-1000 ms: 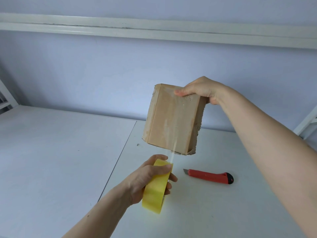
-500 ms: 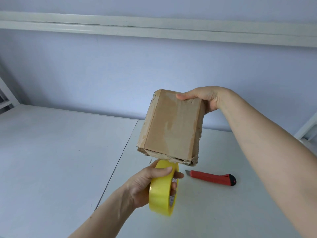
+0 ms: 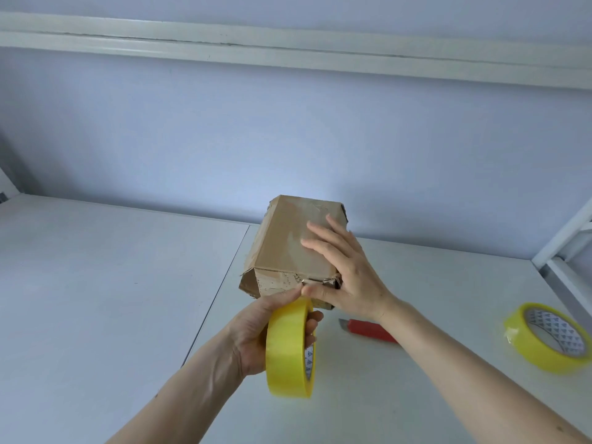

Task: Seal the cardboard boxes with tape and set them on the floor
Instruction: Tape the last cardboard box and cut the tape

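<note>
My L hand (image 3: pixel 256 331) held the yellow tape roll (image 3: pixel 290 347) tight. My R hand (image 3: pixel 344 270) lay flat, fingers wide, on the box (image 3: pixel 285 248) on the table (image 3: pixel 112 299).

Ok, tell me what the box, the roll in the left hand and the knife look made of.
Box: brown corrugated cardboard, matte, with ragged torn edges.
Roll in the left hand: glossy, yellow-tinted translucent plastic tape, seemingly on a printed card core.
Knife: red handle, probably plastic, with a grey tip; mostly hidden by the right forearm.
</note>
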A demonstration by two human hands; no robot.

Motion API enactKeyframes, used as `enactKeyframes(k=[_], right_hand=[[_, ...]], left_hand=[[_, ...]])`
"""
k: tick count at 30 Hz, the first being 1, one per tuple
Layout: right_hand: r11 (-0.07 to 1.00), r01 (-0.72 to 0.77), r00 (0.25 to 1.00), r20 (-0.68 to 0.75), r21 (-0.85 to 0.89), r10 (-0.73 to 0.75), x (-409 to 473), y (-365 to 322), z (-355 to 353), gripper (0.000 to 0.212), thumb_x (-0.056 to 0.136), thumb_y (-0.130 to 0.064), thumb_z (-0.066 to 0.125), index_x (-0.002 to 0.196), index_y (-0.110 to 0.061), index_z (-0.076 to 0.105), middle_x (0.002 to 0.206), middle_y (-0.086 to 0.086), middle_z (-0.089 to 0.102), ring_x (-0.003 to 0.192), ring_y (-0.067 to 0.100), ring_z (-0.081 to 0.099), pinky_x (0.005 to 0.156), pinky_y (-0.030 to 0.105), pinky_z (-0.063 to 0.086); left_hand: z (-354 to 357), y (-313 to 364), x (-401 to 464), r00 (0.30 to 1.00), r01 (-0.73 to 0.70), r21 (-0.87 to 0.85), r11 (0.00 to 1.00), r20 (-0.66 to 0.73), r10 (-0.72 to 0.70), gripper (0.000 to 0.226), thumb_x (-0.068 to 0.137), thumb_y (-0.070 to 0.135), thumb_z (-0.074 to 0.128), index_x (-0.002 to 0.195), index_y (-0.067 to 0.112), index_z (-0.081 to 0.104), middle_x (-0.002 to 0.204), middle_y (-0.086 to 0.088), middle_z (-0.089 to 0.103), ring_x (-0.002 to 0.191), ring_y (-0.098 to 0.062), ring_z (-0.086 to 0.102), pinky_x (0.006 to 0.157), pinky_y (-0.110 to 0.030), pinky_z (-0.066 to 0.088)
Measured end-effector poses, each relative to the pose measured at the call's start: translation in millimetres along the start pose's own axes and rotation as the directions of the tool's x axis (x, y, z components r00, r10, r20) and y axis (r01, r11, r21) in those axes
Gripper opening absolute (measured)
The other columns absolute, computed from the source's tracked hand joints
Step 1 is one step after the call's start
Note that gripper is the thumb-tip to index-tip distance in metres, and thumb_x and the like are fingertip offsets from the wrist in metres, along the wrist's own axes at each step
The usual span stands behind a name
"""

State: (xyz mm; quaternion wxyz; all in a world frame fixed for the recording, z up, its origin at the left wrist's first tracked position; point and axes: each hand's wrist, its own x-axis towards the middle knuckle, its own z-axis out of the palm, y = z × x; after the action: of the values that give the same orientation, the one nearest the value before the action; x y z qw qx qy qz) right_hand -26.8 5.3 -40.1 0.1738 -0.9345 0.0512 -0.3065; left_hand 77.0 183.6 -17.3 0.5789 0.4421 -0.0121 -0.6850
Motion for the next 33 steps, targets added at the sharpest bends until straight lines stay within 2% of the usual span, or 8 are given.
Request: enactKeyframes(k=[4,8,12,17,22,28,30,33], right_hand=[[0.995,0.089,0.982,-0.168,0.034,-0.083,3.4,8.9,10.5,0.069,0.094,-0.061,0.050,0.132,-0.004,0.061,0.144,0.005,0.055,0.147,0.028,0.034,0.112,0.046,0.041],[0.998,-0.060,0.962,-0.265,0.014,0.061,2.8,15.8,15.8,0.063,0.097,-0.063,0.044,0.122,-0.011,0.069,0.131,-0.005,0.065,0.133,0.017,0.051,0.095,0.039,0.054],[0.957,-0.274,0.937,-0.197,0.097,0.289,6.5,14.9,16.5,0.063,0.091,-0.072,0.041,0.119,-0.024,0.071,0.125,-0.013,0.067,0.124,0.007,0.055,0.091,0.038,0.054],[0.919,-0.383,0.913,-0.115,0.094,0.392,15.6,13.1,8.7,0.062,0.086,-0.071,0.039,0.119,-0.028,0.069,0.124,-0.016,0.066,0.120,0.004,0.055,0.091,0.032,0.049],[0.900,-0.429,0.902,-0.027,0.073,0.431,21.8,9.8,4.2,0.068,0.084,-0.075,0.035,0.124,-0.030,0.066,0.127,-0.015,0.065,0.118,0.007,0.058,0.092,0.032,0.047],[0.817,-0.558,0.828,0.024,0.145,0.560,49.6,19.7,-9.7,0.031,0.097,-0.061,0.046,0.095,-0.037,0.066,0.089,-0.022,0.066,0.101,0.009,0.064,0.085,0.032,0.048],[0.809,-0.569,0.820,0.033,0.149,0.571,53.7,23.5,-9.3,0.029,0.096,-0.061,0.046,0.085,-0.039,0.061,0.086,-0.022,0.066,0.097,0.009,0.064,0.084,0.032,0.047],[0.787,-0.590,0.803,0.033,0.180,0.595,60.4,27.2,-12.3,0.036,0.098,-0.059,0.046,0.072,-0.037,0.057,0.074,-0.021,0.061,0.088,0.011,0.059,0.078,0.030,0.041]], left_hand=[[0.8,-2.0,-3.1,0.999,0.013,-0.045,0.999,0.047,-0.011,0.046,0.077,0.019,0.078,0.115,-0.006,0.067,0.101,-0.023,0.069,0.068,-0.026,0.068,0.063,-0.036,0.061],[-1.9,-1.1,-8.3,0.986,-0.044,-0.024,0.999,0.158,0.047,0.069,0.040,0.006,0.097,0.104,-0.008,0.076,0.112,-0.027,0.069,0.072,-0.026,0.073,0.068,-0.036,0.063],[-4.8,-0.7,-11.5,0.979,-0.070,0.052,0.996,0.195,0.058,0.085,0.031,0.014,0.103,0.109,-0.003,0.076,0.117,-0.019,0.072,0.079,-0.021,0.074,0.078,-0.036,0.061],[0.3,4.4,-13.5,0.979,-0.081,0.131,0.988,0.198,0.054,0.084,0.044,0.014,0.096,0.122,0.002,0.069,0.126,-0.021,0.068,0.077,-0.016,0.073,0.086,-0.036,0.056],[6.6,9.9,-11.8,0.994,-0.089,0.163,0.983,0.070,0.078,0.086,0.052,0.035,0.084,0.128,0.005,0.057,0.123,-0.033,0.065,0.071,-0.023,0.073,0.090,-0.041,0.049],[0.2,-16.1,-8.7,0.999,-0.013,0.147,0.989,0.043,0.006,0.051,0.077,0.012,0.072,0.122,0.001,0.051,0.120,-0.031,0.067,0.066,-0.028,0.067,0.072,-0.037,0.057],[-1.9,-15.5,-5.3,0.999,-0.036,0.119,0.992,0.013,0.034,0.065,0.082,0.008,0.070,0.139,0.015,0.039,0.118,-0.032,0.068,0.060,-0.031,0.065,0.065,-0.037,0.059],[-4.0,-6.2,0.3,0.993,-0.121,0.162,0.979,0.004,0.122,0.087,0.073,0.009,0.074,0.145,0.036,0.032,0.117,-0.028,0.070,0.065,-0.036,0.065,0.070,-0.041,0.057]])
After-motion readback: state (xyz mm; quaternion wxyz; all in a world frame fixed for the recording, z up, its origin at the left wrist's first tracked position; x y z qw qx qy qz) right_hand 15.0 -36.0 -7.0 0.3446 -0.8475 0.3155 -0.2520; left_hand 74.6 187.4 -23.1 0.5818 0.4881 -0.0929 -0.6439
